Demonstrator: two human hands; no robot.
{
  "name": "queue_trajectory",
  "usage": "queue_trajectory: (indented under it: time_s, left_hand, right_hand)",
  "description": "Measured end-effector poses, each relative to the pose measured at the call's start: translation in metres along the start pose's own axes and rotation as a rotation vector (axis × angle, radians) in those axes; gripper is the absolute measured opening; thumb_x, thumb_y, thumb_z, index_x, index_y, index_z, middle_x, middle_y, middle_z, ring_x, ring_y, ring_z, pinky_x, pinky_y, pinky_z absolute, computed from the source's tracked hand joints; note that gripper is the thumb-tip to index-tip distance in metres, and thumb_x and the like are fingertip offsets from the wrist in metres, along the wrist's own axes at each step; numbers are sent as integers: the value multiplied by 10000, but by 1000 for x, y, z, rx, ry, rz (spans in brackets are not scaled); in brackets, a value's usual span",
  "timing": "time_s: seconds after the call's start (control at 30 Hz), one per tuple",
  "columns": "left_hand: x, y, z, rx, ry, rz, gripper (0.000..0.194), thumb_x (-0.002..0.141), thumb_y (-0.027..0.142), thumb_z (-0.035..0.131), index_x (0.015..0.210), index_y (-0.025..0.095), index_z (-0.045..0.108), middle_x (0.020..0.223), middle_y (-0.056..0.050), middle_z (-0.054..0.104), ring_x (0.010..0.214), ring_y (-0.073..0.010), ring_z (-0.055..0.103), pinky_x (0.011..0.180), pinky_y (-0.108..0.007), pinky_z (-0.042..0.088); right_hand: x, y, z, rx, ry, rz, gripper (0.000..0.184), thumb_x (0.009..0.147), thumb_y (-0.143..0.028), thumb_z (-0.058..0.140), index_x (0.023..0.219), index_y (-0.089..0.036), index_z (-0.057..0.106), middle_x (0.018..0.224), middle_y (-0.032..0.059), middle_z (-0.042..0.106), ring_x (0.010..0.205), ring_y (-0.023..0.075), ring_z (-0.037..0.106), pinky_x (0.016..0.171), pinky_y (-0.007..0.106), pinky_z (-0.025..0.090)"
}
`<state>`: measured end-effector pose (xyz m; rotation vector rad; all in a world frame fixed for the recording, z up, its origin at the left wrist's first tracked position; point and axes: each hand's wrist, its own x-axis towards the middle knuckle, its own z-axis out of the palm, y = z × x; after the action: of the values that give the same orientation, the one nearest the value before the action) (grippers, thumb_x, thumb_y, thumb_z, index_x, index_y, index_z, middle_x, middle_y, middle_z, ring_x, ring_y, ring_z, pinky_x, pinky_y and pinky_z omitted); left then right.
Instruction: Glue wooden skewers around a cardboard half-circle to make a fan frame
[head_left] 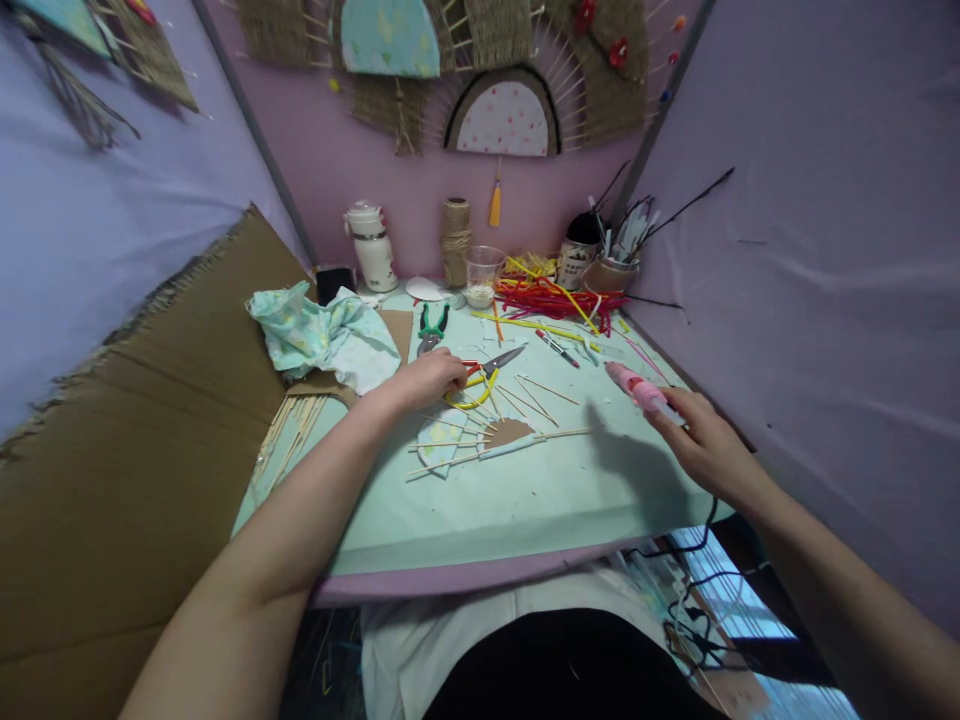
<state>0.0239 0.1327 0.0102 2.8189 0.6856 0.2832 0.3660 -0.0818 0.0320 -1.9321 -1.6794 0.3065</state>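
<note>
My left hand (431,380) rests on the pale green table (525,500), its fingers closed round the yellow handles of a pair of scissors (487,372) whose blades point right. My right hand (705,445) grips a pink glue gun (637,388) near the table's right edge, with the nozzle aimed left and a black cord trailing down. Between the hands lie a brown fan-shaped card piece (510,432) and a patterned paper piece (442,445) with thin wooden sticks (525,395) scattered around them.
Crumpled patterned cloth (322,335) and green pliers (431,325) lie to the left, with a bundle of sticks (289,430) near a big cardboard sheet (150,450). At the back stand a white bottle (371,248), a twine spool (455,240), a plastic cup (481,275) and red and yellow strips (555,298).
</note>
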Motion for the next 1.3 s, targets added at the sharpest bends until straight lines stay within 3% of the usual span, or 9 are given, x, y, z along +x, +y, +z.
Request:
queue_trajectory:
  time_s: [0.1,0.23,0.57,0.73,0.87,1.1,1.3]
  left_hand:
    - [0,1,0,4,0,6,198,769,75,515,749,182,681,804,-57,685,815,-208,516,729,-309,404]
    - [0,1,1,-1,5,19,181,776,72,536,741,186,672,816,-56,685,836,-208,524,740,-303,409]
    - [-1,0,6,-6,15,45,191,796,59,529,740,189,658,810,-47,680,837,-207,511,728,-302,393]
    - [0,1,6,8,14,75,206,795,47,517,727,190,651,791,-45,674,818,-204,501,724,-302,384]
    - [0,2,7,8,0,107,226,795,28,496,713,186,635,762,-41,660,807,-202,486,718,-301,368]
    - [1,1,9,16,3,143,234,796,22,499,670,186,610,713,-33,636,763,-192,467,713,-301,351]
    - [2,1,9,12,-12,148,217,822,57,522,665,185,598,717,-39,643,773,-196,455,706,-305,341]
  right_hand:
    - [7,25,4,-365,60,-63,507,956,-516,342,1079,-153,675,983,175,683,924,310,583,838,436,421]
    - [7,47,14,-628,79,41,476,973,-448,322,1093,-139,663,1037,196,667,930,329,560,764,423,415]
    - [2,54,20,-713,52,144,533,947,-498,406,1228,-104,629,1140,238,634,1019,394,540,754,477,434]
    - [3,37,9,-706,99,130,576,911,-546,474,1284,-122,592,1245,254,575,1060,416,510,781,504,431]
    - [6,10,9,-593,148,6,499,926,-506,479,1265,-163,605,1281,213,562,1115,399,491,815,494,430]
    - [5,-34,50,-374,151,-417,342,943,-418,536,1173,-190,644,1181,149,624,1097,322,519,867,463,402]
    - [-2,-60,80,-243,40,-495,267,976,-343,512,1167,-226,657,1189,121,625,1118,284,503,888,440,369]
